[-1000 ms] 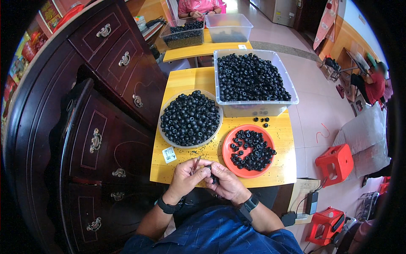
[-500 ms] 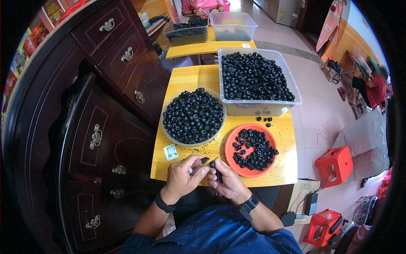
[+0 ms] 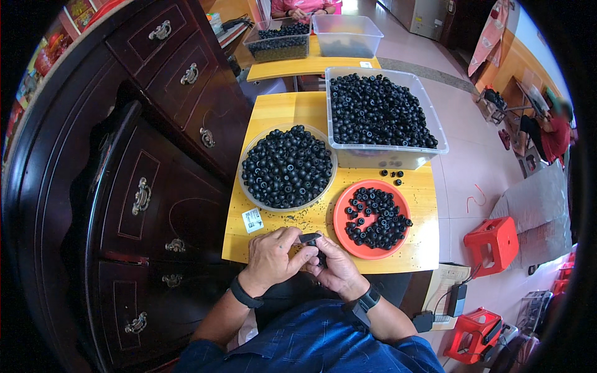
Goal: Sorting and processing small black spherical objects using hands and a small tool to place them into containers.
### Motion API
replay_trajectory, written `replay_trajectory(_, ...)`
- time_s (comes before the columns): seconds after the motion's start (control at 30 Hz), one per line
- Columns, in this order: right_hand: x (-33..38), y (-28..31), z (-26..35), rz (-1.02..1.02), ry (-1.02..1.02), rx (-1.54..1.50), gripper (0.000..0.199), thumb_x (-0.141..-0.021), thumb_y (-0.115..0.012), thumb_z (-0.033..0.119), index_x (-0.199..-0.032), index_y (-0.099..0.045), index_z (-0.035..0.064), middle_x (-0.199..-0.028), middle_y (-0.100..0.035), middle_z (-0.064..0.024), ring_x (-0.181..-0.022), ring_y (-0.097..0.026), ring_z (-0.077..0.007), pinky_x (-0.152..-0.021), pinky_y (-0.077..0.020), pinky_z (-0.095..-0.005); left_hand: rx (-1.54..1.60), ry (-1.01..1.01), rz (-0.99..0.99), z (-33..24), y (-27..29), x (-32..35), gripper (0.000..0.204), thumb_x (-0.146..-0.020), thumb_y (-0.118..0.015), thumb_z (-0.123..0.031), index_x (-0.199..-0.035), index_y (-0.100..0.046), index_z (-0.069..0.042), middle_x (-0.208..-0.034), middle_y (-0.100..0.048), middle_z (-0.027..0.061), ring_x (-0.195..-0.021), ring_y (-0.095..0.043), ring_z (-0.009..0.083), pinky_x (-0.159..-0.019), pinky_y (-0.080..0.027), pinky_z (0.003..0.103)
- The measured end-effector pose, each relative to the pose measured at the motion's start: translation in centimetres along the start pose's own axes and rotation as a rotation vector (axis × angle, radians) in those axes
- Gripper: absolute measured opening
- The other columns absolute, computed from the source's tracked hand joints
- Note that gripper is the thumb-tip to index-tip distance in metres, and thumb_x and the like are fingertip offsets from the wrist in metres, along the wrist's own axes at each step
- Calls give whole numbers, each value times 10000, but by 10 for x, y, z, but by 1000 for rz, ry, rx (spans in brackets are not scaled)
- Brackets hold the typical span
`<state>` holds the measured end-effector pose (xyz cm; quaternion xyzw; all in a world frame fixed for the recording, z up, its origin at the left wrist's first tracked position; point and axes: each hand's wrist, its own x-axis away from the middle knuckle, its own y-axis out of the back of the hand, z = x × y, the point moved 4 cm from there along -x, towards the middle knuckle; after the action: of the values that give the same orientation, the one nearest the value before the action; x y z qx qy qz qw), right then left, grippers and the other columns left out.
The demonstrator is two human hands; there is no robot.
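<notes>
Both of my hands meet at the table's near edge, just below and left of the red plate (image 3: 343,244). My left hand (image 3: 272,255) is closed, with a small dark, flat, blade-like piece (image 3: 308,237) at its fingertips. My right hand (image 3: 336,264) curls round small black round pieces (image 3: 321,257), partly hidden by the fingers. More of these hollow black pieces (image 3: 390,230) lie in the red plate. A round clear tub (image 3: 244,193) at the left is heaped with them, and a large clear bin (image 3: 398,158) behind the plate holds many too.
Several loose pieces (image 3: 398,182) sit between bin and plate. A white label (image 3: 252,220) and dark crumbs lie on the yellow table (image 3: 410,258). Dark drawers (image 3: 177,180) stand close on the left. Red stools (image 3: 494,241) are at the right. Another person (image 3: 305,9) works beyond the far table.
My left fingertips have moved closer to the right hand, and the dark flat piece now lies across the black piece there. The view has shifted slightly.
</notes>
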<state>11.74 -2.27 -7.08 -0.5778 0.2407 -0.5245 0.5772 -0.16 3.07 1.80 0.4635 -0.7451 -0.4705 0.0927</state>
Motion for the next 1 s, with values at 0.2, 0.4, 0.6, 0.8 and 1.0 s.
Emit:
replay_trajectory(0.2, 1, -5, -1, -26, 17, -32, 156, -1019, -566, 258, -1040, -590, 106, -838, -577, 21, -665, -503, -72, -604, -458, -220, -40, -22, -23, 2, -2, 0, 304, -828, -755, -359, -832, -619, -87, -709, -638, 62, -609, -653, 267, -545, -500, 373)
replay_trajectory(0.4, 3, -6, 1, -104, 42, -13, 132, -1011, -582, 274, -1008, -584, 142, -826, -570, 33, -663, -498, -62, -576, -419, -212, -111, -43, -7, 2, -6, 2, 320, -846, -738, -366, -777, -592, -90, -648, -606, 58, -578, -635, 271, -528, -484, 382)
replay_trajectory(0.6, 2, -6, 0, -101, 22, -46, 158, -1012, -580, 291, -994, -591, 135, -797, -552, 36, -658, -493, -62, -576, -427, -216, 82, 9, 32, 2, -5, 0, 254, -858, -741, -293, -898, -655, -57, -684, -643, 71, -595, -653, 249, -552, -505, 352)
replay_trajectory(0.8, 1, -8, -1, -2, -35, -79, 235, -1024, -548, 342, -1001, -594, 113, -803, -543, 35, -676, -485, -64, -614, -448, -215, 353, 95, -2, -2, -3, -1, 174, -847, -736, -76, -986, -650, -17, -732, -682, 67, -652, -671, 129, -590, -525, 278)
replay_trajectory(1.0, 3, -10, 1, 4, -26, 4, 250, -1019, -549, 357, -1064, -587, 113, -821, -538, 37, -669, -473, -63, -596, -414, -228, 730, 258, 118, 6, -10, -1, 129, -899, -688, -41, -1004, -650, 23, -796, -703, 35, -706, -656, 67, -629, -526, 241)
